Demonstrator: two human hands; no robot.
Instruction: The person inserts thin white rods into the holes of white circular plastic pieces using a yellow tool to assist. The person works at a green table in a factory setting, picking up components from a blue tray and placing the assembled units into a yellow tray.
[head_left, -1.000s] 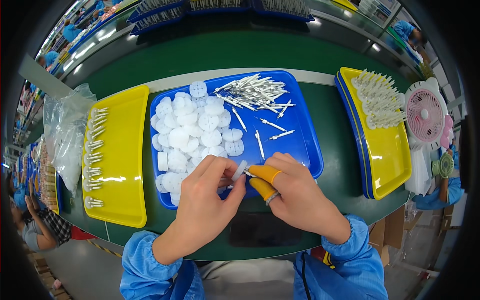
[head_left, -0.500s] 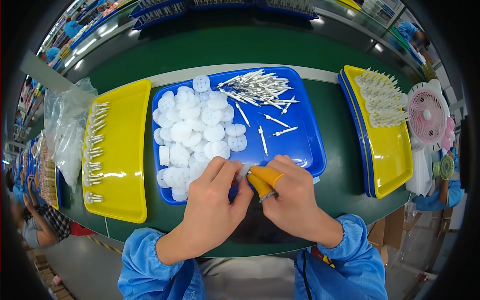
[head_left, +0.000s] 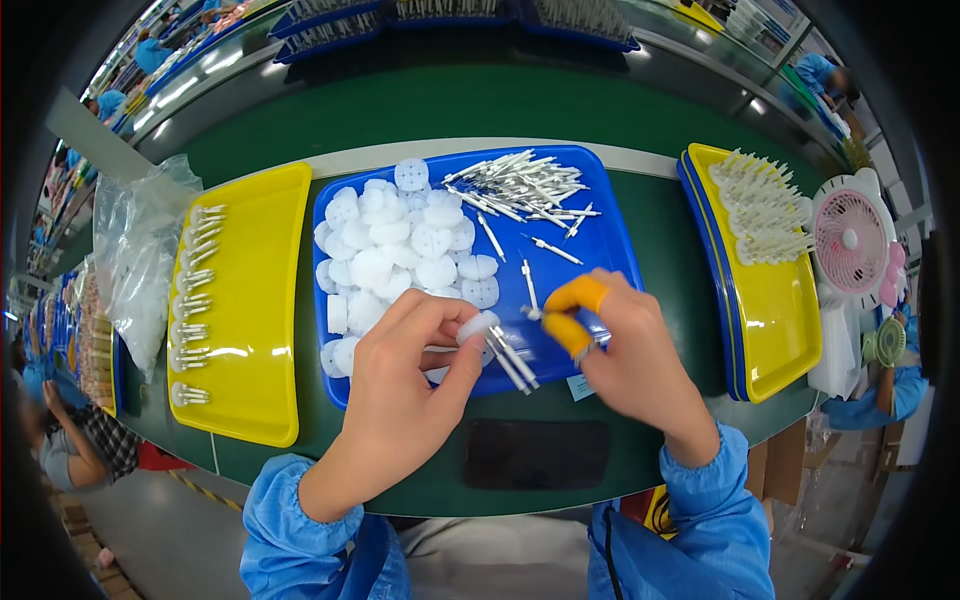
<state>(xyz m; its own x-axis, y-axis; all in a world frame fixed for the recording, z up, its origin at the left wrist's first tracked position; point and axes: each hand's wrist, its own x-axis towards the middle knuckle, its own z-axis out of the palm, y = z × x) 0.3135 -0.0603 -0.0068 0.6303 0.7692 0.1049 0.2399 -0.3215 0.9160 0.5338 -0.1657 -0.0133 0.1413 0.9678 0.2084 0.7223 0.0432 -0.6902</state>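
Observation:
Near the front of the blue tray (head_left: 625,290), my left hand (head_left: 405,385) pinches a translucent white plastic disc (head_left: 478,326). From this disc a few slim white rods (head_left: 513,358) stick out toward the lower right. Yellow finger cots cover the thumb and index finger of my right hand (head_left: 630,345). Its fingertips come together at the lower end of a thin white rod (head_left: 528,283) over the tray. A heap of white discs with small holes (head_left: 400,240) fills the tray's left side. Loose rods with metal ends (head_left: 525,183) lie piled at its far right.
Left is a yellow tray (head_left: 250,350) with a column of rod-filled discs, beside a clear plastic bag (head_left: 145,260). Stacked trays (head_left: 780,350) with more rod-filled discs stand right, next to a pink-and-white fan (head_left: 850,240). A dark flat rectangular object (head_left: 535,455) lies at the table's front.
My right hand has moved away from the left, out to a rod in the tray. My left hand has turned its disc, so the rods in it now show. The dark flat object has come into sight.

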